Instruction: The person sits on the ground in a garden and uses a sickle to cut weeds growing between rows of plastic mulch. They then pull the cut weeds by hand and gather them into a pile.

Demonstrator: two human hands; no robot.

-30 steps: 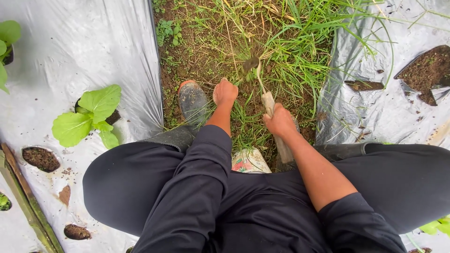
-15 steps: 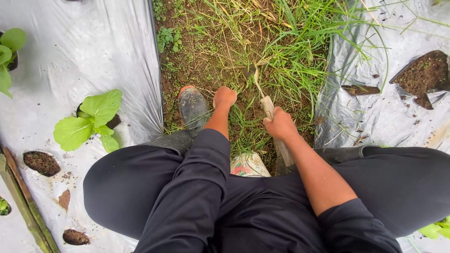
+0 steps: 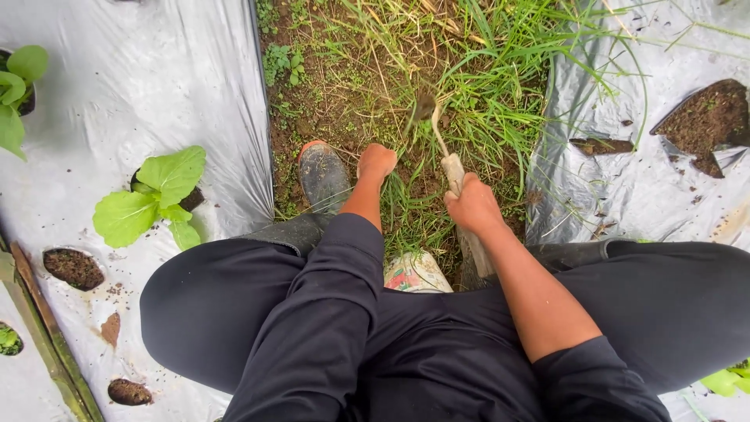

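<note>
Now the small hoe (image 3: 437, 133), clamped in the right hand (image 3: 473, 207), has been lifted slightly above the grass (image 3: 484, 101); weeds are gripped in the closed left hand (image 3: 376, 162) beside a boot (image 3: 322, 176).

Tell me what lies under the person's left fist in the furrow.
Under the left hand lie green grass and brown soil. The fist is closed down among the blades, so whatever it grips is covered. The right hand holds a weeding tool beside it.
</note>
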